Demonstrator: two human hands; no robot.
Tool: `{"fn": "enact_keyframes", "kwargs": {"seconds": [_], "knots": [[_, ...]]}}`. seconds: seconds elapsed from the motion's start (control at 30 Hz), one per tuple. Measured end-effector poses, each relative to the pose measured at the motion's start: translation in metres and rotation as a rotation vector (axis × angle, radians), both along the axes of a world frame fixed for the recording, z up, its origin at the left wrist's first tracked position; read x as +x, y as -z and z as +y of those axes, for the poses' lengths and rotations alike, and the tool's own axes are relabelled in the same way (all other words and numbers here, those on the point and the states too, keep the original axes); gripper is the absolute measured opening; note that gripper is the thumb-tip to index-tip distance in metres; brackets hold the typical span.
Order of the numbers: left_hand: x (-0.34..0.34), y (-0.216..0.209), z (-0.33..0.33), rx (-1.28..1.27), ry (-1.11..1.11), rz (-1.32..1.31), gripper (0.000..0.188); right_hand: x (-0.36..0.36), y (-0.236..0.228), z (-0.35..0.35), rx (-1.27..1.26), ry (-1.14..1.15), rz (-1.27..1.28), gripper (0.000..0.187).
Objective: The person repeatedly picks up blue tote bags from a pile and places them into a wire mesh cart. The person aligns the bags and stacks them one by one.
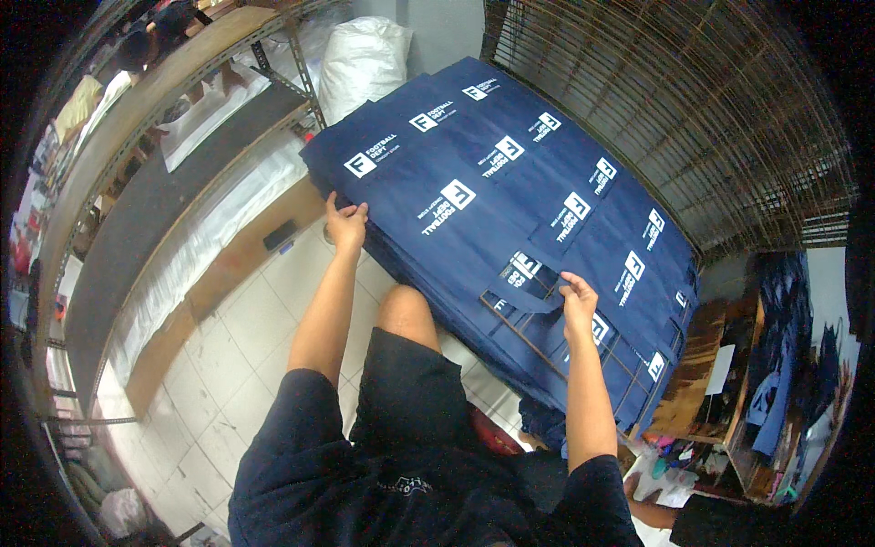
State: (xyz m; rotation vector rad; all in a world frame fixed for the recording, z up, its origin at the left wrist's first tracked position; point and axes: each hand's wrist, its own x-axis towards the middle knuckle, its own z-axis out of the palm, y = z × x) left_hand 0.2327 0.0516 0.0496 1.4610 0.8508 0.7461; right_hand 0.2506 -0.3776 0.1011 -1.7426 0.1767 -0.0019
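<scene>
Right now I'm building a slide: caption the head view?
Left hand at the edge of stacked navy fabric, right hand pinching a strap.

Landmark: navy stack. Left hand at its near edge, left end, digits partly curled, one pointing up; grip unclear. Left forearm bare, reaching out to that edge, wrist about straight. Right hand over the stack's right half, thumb and fingers pinched together. Right forearm bare, crossing the near edge. One bare knee by the near edge, between forearms.
</scene>
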Motion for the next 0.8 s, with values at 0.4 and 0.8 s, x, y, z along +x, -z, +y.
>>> {"fn": "enact_keyframes", "kwargs": {"seconds": [0.4, 0.8], "knots": [[0.000, 0.006, 0.003, -0.050, 0.047, -0.070, 0.080, -0.007, 0.005, -0.004, -0.005, -0.018, 0.039, 0.031], [-0.006, 0.000, 0.008, -0.032, -0.040, 0.061, 0.089, -0.012, 0.026, -0.001, -0.152, 0.041, 0.012, 0.036]]}}
